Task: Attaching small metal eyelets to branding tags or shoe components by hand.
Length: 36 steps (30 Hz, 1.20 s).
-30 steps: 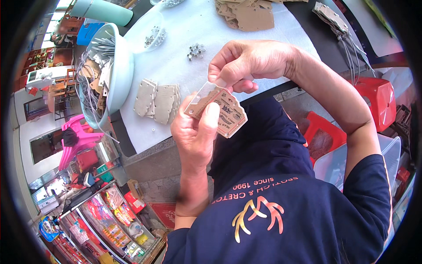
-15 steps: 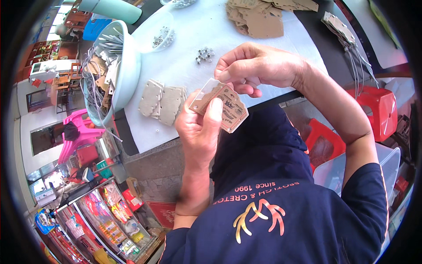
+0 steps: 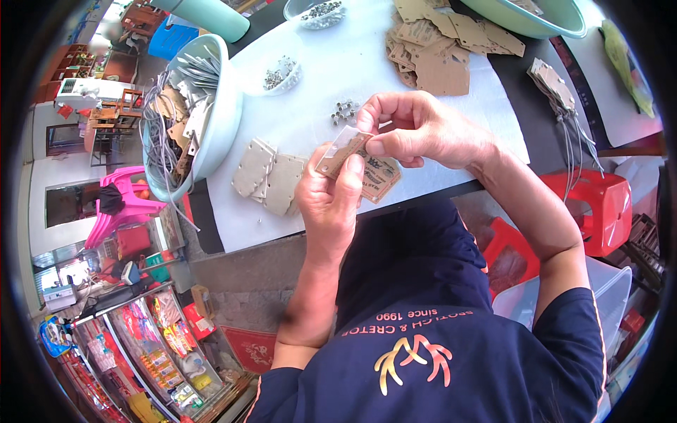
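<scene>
Shop, display case (image 3: pixel 118 347), colourful packaged goods (image 3: pixel 159 368)

Head view, single: wide fisheye, left of a pair worn on my head; upright. Station: above the near side of the white table sheet (image 3: pixel 360 67), facing down. Range: close on my left hand (image 3: pixel 328 201) and right hand (image 3: pixel 437 135), by the sheet's near edge; farther on the display case (image 3: pixel 168 347), left of the sheet.
</scene>
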Motion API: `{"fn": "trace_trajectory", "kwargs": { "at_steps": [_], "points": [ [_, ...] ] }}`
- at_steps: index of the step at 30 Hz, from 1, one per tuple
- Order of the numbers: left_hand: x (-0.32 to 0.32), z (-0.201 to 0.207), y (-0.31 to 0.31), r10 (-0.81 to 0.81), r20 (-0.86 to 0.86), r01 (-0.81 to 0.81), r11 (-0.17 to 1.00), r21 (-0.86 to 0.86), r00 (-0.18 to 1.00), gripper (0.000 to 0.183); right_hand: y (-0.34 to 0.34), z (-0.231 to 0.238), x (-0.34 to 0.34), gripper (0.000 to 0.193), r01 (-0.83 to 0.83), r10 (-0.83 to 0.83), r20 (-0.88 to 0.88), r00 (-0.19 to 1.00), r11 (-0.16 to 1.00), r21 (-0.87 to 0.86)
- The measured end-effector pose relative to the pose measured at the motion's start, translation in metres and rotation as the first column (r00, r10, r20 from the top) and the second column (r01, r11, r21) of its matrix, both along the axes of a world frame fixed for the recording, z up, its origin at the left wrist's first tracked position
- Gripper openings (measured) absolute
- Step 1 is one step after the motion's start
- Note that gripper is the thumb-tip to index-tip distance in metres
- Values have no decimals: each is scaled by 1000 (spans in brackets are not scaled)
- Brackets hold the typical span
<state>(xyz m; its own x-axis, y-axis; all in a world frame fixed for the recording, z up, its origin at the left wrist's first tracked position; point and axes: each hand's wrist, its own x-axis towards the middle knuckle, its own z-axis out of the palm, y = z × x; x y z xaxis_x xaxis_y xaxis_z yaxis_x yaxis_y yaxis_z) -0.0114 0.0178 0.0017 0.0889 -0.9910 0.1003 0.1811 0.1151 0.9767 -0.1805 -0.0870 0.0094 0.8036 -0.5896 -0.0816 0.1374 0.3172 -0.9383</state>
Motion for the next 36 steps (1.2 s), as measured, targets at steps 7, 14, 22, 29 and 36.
{"fn": "trace_trajectory", "kwargs": {
  "at_steps": [7, 14, 22, 29, 36],
  "points": [
    [-19, 5, -12, 190, -40, -192, 980, -42, 981, 12, -1, -2, -1, 22, 53, -55, -51, 997, 998, -42],
    [-8, -3, -18, 183, 24, -182, 983, -21, 983, 18, 0, -3, 2, 21, 83, -98, -125, 987, 989, -121],
    [-9, -9, -19, 197, -50, -198, 980, -30, 979, 14, 1, -7, 2, 22, 99, -126, -111, 986, 970, -223],
    [-10, -11, -20, 189, -135, -194, 981, -28, 973, 13, 4, -3, 3, 24, 139, -146, -28, 989, 973, -185],
    [-7, -10, -17, 130, -198, -129, 992, 19, 972, 16, -1, 1, 1, 26, 103, -99, -47, 994, 991, 83]
  ]
}}
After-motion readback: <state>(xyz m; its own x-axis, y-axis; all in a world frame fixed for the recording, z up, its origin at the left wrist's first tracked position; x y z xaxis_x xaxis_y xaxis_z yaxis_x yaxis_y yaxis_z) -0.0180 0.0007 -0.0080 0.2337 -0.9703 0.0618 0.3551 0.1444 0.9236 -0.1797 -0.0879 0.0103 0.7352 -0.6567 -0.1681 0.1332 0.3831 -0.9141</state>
